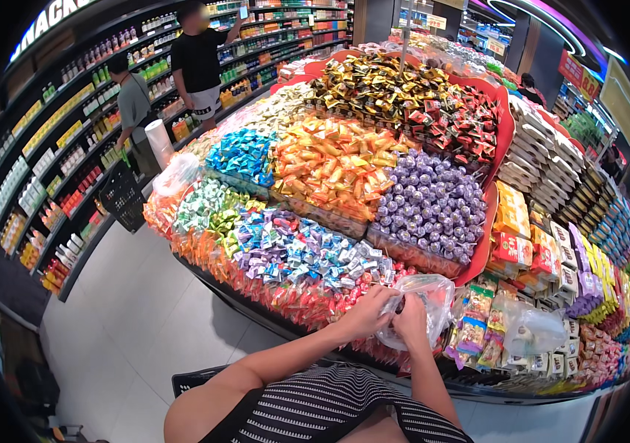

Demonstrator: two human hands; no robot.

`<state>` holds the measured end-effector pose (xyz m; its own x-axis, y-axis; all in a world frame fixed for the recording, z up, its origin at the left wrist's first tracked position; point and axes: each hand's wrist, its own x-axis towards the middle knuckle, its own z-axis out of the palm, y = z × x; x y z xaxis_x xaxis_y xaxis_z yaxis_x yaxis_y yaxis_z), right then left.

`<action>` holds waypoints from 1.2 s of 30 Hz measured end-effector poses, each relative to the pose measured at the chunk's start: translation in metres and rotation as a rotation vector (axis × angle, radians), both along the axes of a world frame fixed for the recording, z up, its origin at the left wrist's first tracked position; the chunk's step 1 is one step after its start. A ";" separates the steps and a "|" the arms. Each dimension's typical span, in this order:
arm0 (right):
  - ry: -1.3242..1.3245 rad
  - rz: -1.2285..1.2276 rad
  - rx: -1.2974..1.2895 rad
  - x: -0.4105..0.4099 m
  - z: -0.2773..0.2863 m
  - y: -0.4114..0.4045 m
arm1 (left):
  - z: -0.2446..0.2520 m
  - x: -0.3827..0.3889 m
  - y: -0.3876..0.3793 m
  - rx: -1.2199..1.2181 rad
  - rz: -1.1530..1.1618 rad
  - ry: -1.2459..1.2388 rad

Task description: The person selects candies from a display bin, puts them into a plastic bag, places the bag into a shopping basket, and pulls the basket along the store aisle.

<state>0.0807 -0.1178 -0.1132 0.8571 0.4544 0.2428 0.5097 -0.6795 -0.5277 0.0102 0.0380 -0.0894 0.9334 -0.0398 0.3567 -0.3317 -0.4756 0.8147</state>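
Note:
A clear plastic bag (438,299) is spread in front of me over the near edge of the candy display. My left hand (370,313) grips the left side of its mouth with bent fingers. Close beside it, my right hand (411,317) has its fingers bunched at the bag's opening, fingertips partly hidden by the film. What the bag contains is hard to make out. Red-wrapped candies (320,302) lie just left of my hands, with blue-and-white wrapped candies (304,252) behind them. Purple-wrapped lollipops (431,205) fill a bin beyond the bag.
Bins of orange-wrapped candies (331,166) and blue-wrapped candies (243,155) rise behind. A second plastic bag (536,329) rests on packaged snacks at right. At left stand a bag roll (159,144), a person with a black basket (122,194), and another person (198,66) raising a phone.

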 end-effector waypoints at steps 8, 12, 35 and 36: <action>-0.035 0.032 0.066 -0.008 0.006 0.003 | -0.010 0.005 -0.001 -0.037 0.040 -0.073; -0.008 0.033 0.028 -0.007 0.010 0.005 | -0.010 0.003 -0.003 -0.033 0.051 -0.105; 0.557 0.029 0.859 -0.022 0.077 -0.016 | 0.041 -0.009 -0.004 -0.007 -0.077 -0.208; 0.601 0.019 0.899 -0.023 0.077 -0.015 | 0.041 -0.009 -0.001 0.006 -0.077 -0.231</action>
<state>0.0580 -0.1325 -0.0360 0.9419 0.3339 0.0359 0.0072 0.0867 -0.9962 0.0011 0.0365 -0.0485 0.8211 -0.1104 0.5600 -0.5444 -0.4462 0.7103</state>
